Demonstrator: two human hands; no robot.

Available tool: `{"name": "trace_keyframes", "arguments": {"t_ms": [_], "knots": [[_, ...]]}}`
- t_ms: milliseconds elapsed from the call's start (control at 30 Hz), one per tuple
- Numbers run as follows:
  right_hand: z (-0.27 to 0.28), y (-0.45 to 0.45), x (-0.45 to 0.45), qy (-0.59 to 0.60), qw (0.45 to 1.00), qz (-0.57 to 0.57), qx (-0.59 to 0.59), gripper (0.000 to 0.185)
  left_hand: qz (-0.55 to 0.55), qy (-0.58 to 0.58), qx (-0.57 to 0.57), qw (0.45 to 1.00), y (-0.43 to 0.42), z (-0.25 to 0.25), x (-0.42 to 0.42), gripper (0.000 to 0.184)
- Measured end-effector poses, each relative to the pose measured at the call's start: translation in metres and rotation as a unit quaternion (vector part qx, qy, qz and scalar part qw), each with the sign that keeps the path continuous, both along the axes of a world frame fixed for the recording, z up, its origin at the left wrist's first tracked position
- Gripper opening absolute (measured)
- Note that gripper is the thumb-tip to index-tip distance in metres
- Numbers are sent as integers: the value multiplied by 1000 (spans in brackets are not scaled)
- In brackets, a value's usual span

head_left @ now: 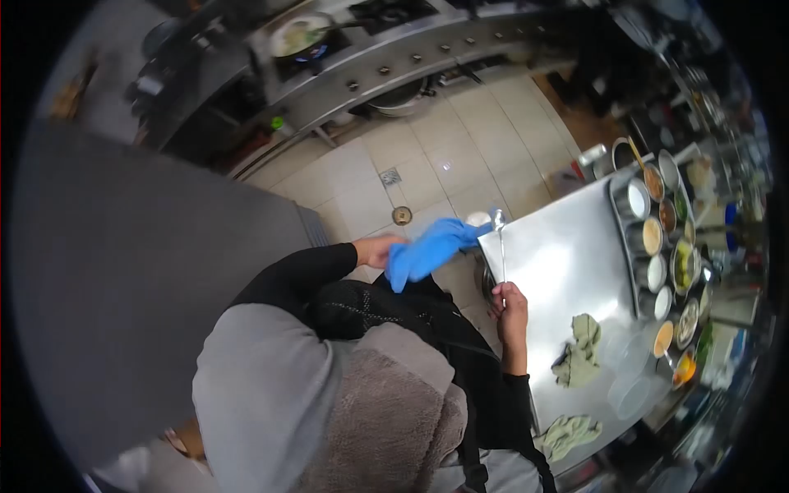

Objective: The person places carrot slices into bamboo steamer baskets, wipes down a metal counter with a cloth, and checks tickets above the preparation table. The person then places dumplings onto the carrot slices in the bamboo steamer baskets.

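My left hand [378, 250] is closed on a blue cloth or glove [429, 250], which hangs out to the right over the floor; part of that hand is hidden behind it. A long-handled metal spoon [502, 238] points away from me, its handle gripped in my right hand [511, 304] at the near left edge of the steel counter [552, 246]. The spoon's bowl is close to the counter's corner, beside the far end of the blue material.
Metal containers of food [652, 236] line the counter's right side. Two crumpled green cloths [581, 352] lie on the counter. Across the tiled floor [427, 164] stands a stove with a pan [300, 37]. A grey surface [148, 279] fills the left.
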State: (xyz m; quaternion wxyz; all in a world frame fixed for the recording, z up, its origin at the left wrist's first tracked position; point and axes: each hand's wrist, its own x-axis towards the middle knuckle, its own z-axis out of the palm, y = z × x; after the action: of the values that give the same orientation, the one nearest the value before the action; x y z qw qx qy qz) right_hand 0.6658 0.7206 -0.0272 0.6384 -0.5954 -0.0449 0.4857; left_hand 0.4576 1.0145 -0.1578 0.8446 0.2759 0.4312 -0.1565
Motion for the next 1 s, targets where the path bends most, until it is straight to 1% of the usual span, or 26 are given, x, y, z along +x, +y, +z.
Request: {"name": "trace_keyframes", "arguments": {"t_ms": [33, 67, 100, 133, 167, 233, 300, 333, 367, 433, 467, 500, 533, 600, 633, 667, 700, 767, 833, 867, 900, 967, 1000], "knots": [[0, 5, -8, -31, 999, 15, 4, 28, -54, 7, -62, 997, -13, -9, -15, 37], [-1, 7, -13, -30, 999, 28, 12, 29, -41, -5, -47, 998, -24, -13, -20, 37], [-6, 6, -15, -3, 998, 43, 45, 29, -38, -101, -56, 993, -37, -16, -26, 44], [-4, 4, -20, -13, 998, 46, 38, 29, -41, -193, -66, 978, -42, -13, -27, 51], [-2, 5, -24, -23, 998, 46, 30, 29, -39, -197, -56, 978, -35, -11, -19, 51], [3, 7, -32, -21, 999, 45, 18, 30, 58, -263, -212, 940, -31, 11, 13, 56], [9, 12, -35, -25, 999, 42, 1, 32, 14, -312, -260, 914, -42, 57, 50, 49], [13, 19, -37, -61, 994, 79, -33, 34, 9, -316, -261, 912, -47, 62, 73, 49], [16, 25, -40, -92, 987, 111, -70, 35, 60, -290, -110, 949, -54, 65, 94, 44], [0, 33, -39, -180, 977, 104, -56, 36, 73, -232, 93, 966, -66, 65, 111, 36], [4, 32, -37, -141, 983, 105, -53, 37, 39, -212, 144, 966, -65, 64, 115, 33], [8, 30, -35, -103, 988, 108, -45, 37, 17, -179, 169, 969, -74, 86, 114, 34], [6, 26, -34, -95, 989, 101, -43, 37, -2, -150, 207, 967, -70, 105, 112, 35], [7, 18, -35, -83, 992, 87, -46, 36, 32, -110, 214, 970, -57, 78, 118, 38], [12, 17, -34, -62, 996, 47, -36, 37, 23, -113, 208, 971, -55, 77, 113, 38], [16, 14, -31, -45, 999, 10, -24, 37, -8, -153, 233, 960, -50, 76, 109, 38], [15, 14, -29, -49, 998, 2, -25, 37, -38, -193, 260, 945, -48, 81, 112, 37], [10, 15, -33, -40, 995, 90, -25, 36, -48, -190, 262, 945, -64, 87, 116, 34], [10, 19, -41, -11, 994, 105, -20, 37, 54, -269, 194, 942, -80, 92, 124, 33], [11, 18, -43, -24, 993, 111, -11, 37, 118, -268, 176, 940, -81, 97, 130, 31], [12, 18, -43, -39, 993, 115, -2, 37, 117, -269, 179, 939, -74, 93, 134, 31], [20, 12, -46, -29, 994, 107, -3, 38, 93, -181, 328, 923, -69, 76, 138, 22], [23, 13, -44, -24, 995, 97, 0, 38, 89, -184, 330, 922, -65, 80, 139, 22]]}}
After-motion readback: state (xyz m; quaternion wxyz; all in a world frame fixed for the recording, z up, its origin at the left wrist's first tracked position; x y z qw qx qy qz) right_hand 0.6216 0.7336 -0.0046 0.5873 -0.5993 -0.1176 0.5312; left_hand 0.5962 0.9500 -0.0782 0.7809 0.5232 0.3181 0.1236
